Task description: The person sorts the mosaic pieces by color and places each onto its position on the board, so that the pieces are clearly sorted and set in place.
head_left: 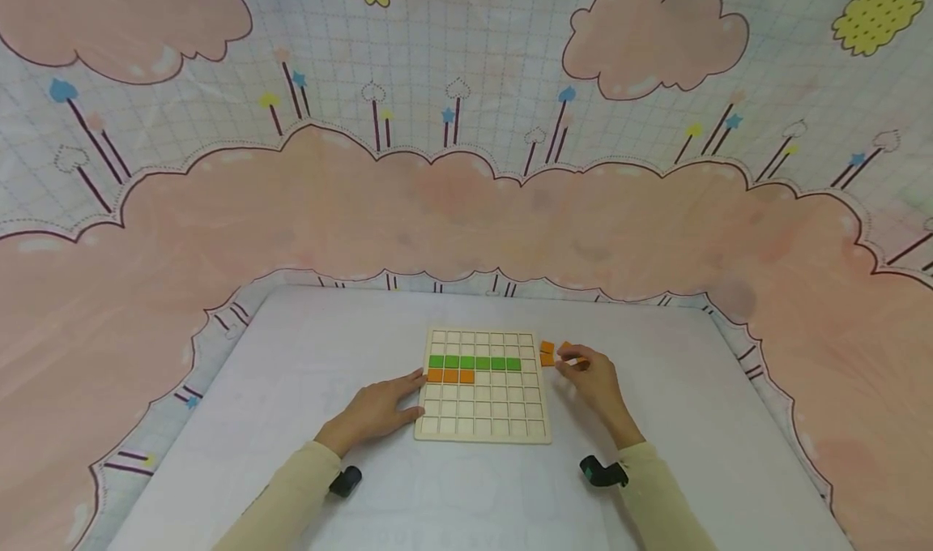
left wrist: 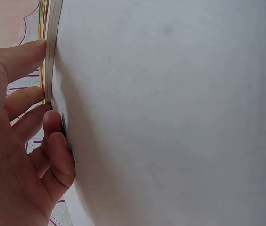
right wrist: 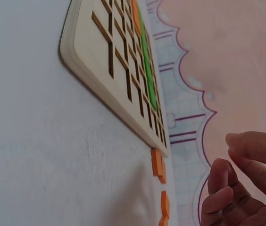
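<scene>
A pale wooden grid board (head_left: 483, 441) lies flat on the table. Several green tiles (head_left: 475, 363) fill most of one row, and three orange tiles (head_left: 451, 376) sit at the left of the row below. My left hand (head_left: 375, 409) touches the board's left edge with thumb and fingertips, as the left wrist view also shows. Beyond the board's right edge my right hand (head_left: 594, 381) hovers by several loose orange tiles (head_left: 547, 359), partly covering some of them. Its thumb and fingers are loosely bent, with no tile visible between them in the right wrist view (right wrist: 246, 183).
The white table (head_left: 350, 324) extends around the board on all sides. A cloth printed with clouds (head_left: 510, 219) hangs behind and beside it. Black camera mounts (head_left: 603, 471) show at both wrists, below the beige sleeves (head_left: 659, 494).
</scene>
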Motion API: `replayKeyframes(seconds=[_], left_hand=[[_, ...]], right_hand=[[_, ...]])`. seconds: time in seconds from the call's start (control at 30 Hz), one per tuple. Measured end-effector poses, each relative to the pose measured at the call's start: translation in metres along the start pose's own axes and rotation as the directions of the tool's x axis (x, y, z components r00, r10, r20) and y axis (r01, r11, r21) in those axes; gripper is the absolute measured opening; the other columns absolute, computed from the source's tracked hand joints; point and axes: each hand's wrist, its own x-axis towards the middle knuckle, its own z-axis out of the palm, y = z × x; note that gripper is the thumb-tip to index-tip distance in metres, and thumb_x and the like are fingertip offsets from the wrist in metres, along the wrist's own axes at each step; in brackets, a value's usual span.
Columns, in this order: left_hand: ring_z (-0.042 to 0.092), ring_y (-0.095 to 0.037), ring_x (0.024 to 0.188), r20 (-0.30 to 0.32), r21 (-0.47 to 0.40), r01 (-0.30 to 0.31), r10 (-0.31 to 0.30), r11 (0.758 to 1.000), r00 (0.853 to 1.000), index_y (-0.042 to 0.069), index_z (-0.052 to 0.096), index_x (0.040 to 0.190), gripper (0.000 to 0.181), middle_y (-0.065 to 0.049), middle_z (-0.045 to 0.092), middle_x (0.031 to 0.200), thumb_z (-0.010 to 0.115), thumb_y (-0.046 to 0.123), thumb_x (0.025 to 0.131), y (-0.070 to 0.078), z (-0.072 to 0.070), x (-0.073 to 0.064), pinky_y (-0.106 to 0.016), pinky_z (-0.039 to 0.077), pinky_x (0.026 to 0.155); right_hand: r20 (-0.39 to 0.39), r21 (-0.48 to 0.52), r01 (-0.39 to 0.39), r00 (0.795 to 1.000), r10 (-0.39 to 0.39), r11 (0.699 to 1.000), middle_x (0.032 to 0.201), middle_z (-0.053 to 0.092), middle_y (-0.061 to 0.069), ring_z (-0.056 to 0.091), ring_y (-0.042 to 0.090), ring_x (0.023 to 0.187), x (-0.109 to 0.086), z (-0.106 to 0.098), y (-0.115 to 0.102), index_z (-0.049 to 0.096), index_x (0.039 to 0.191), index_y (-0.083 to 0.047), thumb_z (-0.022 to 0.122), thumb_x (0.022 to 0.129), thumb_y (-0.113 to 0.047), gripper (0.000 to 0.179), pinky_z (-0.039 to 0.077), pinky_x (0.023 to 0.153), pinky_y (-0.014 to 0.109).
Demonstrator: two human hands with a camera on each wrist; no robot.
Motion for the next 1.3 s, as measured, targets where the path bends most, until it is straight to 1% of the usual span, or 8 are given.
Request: replayKeyframes(seconds=[0.1, 0.33, 0.47, 0.57, 0.73, 0.97, 1.13, 1.3], left_hand=[[0.048, -0.029, 0.139, 0.004, -0.002, 0.0, 0.0, 1.0, 1.0, 0.023, 0.049, 0.146, 0.061, 0.007, 0.041, 0.156, 0.067, 0.043, 0.091, 0.0, 0.001, 0.001, -0.052, 0.043, 0.111], [0.048, -0.029, 0.138, 0.012, -0.004, 0.012, -0.012, 1.0, 1.0, 0.024, 0.048, 0.146, 0.062, 0.007, 0.041, 0.156, 0.068, 0.043, 0.09, 0.0, 0.002, -0.002, -0.054, 0.043, 0.11], [0.047, -0.028, 0.139, 0.015, 0.002, 0.01, -0.01, 1.0, 1.0, 0.024, 0.047, 0.147, 0.063, 0.007, 0.04, 0.157, 0.068, 0.044, 0.091, 0.0, 0.001, -0.002, -0.051, 0.042, 0.112], [0.046, -0.025, 0.14, 0.009, 0.014, 0.007, -0.007, 1.0, 1.0, 0.025, 0.046, 0.148, 0.064, 0.009, 0.038, 0.157, 0.067, 0.045, 0.091, 0.0, 0.0, 0.0, -0.048, 0.042, 0.113], [0.046, -0.026, 0.14, 0.012, 0.01, 0.014, -0.014, 1.0, 1.0, 0.026, 0.046, 0.148, 0.063, 0.011, 0.038, 0.157, 0.067, 0.046, 0.091, 0.0, 0.0, 0.001, -0.049, 0.042, 0.113], [0.046, -0.027, 0.14, 0.015, -0.003, 0.019, -0.019, 1.0, 1.0, 0.026, 0.047, 0.147, 0.062, 0.01, 0.038, 0.157, 0.067, 0.045, 0.091, 0.0, 0.002, 0.0, -0.05, 0.042, 0.113], [0.046, -0.026, 0.14, 0.011, -0.001, 0.024, -0.024, 1.0, 1.0, 0.026, 0.047, 0.147, 0.062, 0.01, 0.038, 0.157, 0.067, 0.045, 0.091, 0.0, 0.001, 0.0, -0.05, 0.041, 0.113], [0.045, -0.026, 0.141, 0.018, -0.003, 0.036, -0.036, 0.999, 0.999, 0.027, 0.046, 0.148, 0.063, 0.011, 0.037, 0.158, 0.067, 0.045, 0.091, 0.002, -0.001, -0.001, -0.05, 0.041, 0.114]], right_hand=[[-0.009, -0.004, -0.019, 1.0, 0.019, 1.0, 0.111, 0.071, 0.016, 0.066, 0.025, 0.089, 0.002, -0.005, 0.004, 0.07, 0.113, -0.006, 0.072, 0.089, -0.015, 0.025, 0.051, 0.066, 0.021], [-0.02, -0.03, -0.028, 0.999, 0.028, 0.999, 0.11, 0.07, 0.019, 0.065, 0.021, 0.082, 0.006, -0.015, 0.02, 0.07, 0.111, -0.004, 0.071, 0.09, -0.015, 0.024, 0.05, 0.063, 0.021], [-0.029, -0.052, -0.03, 0.999, 0.028, 0.998, 0.11, 0.07, 0.018, 0.065, 0.019, 0.081, 0.01, -0.02, 0.026, 0.07, 0.11, -0.005, 0.071, 0.09, -0.016, 0.023, 0.05, 0.063, 0.02], [-0.041, -0.052, -0.032, 0.999, 0.03, 0.998, 0.11, 0.07, 0.018, 0.066, 0.019, 0.082, 0.012, -0.025, 0.028, 0.07, 0.111, -0.005, 0.07, 0.09, -0.016, 0.024, 0.05, 0.061, 0.02], [-0.023, -0.053, -0.04, 0.999, 0.039, 0.998, 0.112, 0.069, 0.019, 0.067, 0.022, 0.085, 0.015, -0.03, 0.034, 0.07, 0.112, -0.003, 0.069, 0.09, -0.016, 0.026, 0.05, 0.061, 0.019], [0.011, -0.062, -0.093, 0.996, 0.094, 0.994, 0.116, 0.067, 0.02, 0.067, 0.028, 0.093, 0.022, -0.033, 0.041, 0.068, 0.116, -0.004, 0.066, 0.091, -0.016, 0.028, 0.05, 0.069, 0.021], [0.058, -0.081, -0.139, 0.988, 0.144, 0.987, 0.122, 0.064, 0.021, 0.064, 0.032, 0.104, 0.03, -0.035, 0.046, 0.064, 0.124, -0.005, 0.064, 0.094, -0.019, 0.033, 0.054, 0.078, 0.028], [0.09, -0.099, -0.172, 0.979, 0.181, 0.98, 0.127, 0.061, 0.022, 0.06, 0.036, 0.11, 0.038, -0.036, 0.05, 0.061, 0.129, -0.004, 0.062, 0.094, -0.018, 0.038, 0.055, 0.085, 0.038]])
